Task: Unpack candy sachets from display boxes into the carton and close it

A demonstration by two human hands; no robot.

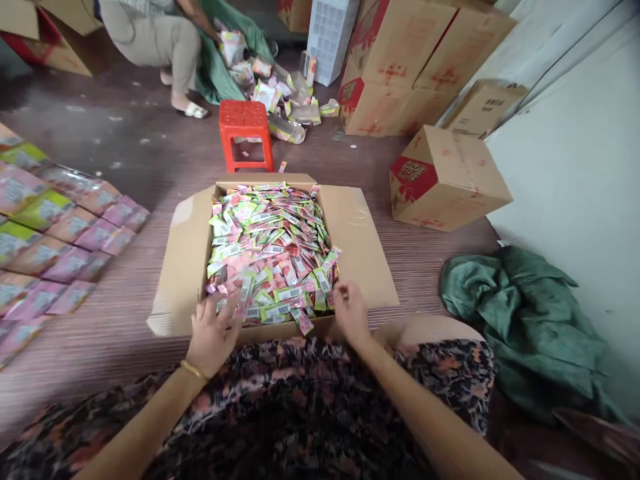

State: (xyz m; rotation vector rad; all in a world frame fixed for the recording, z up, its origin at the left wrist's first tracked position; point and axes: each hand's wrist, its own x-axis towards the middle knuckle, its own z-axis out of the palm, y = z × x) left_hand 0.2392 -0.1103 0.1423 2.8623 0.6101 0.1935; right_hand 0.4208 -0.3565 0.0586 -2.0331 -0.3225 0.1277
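At frame centre, the open brown cardboard box [360, 253] was heaped with small pink-and-green foil sachets [270, 253]. The left hand [213, 333] lay spread open on them; the right hand [350, 310] curled among them, grasp unclear. Filled pink and green packs [55, 233] already lined the floor at left.

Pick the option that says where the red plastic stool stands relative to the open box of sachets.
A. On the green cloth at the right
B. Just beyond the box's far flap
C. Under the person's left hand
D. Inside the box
B: the red stool stands on the floor just past the far flap of the open box, whose sachets both hands reach into at the near edge.
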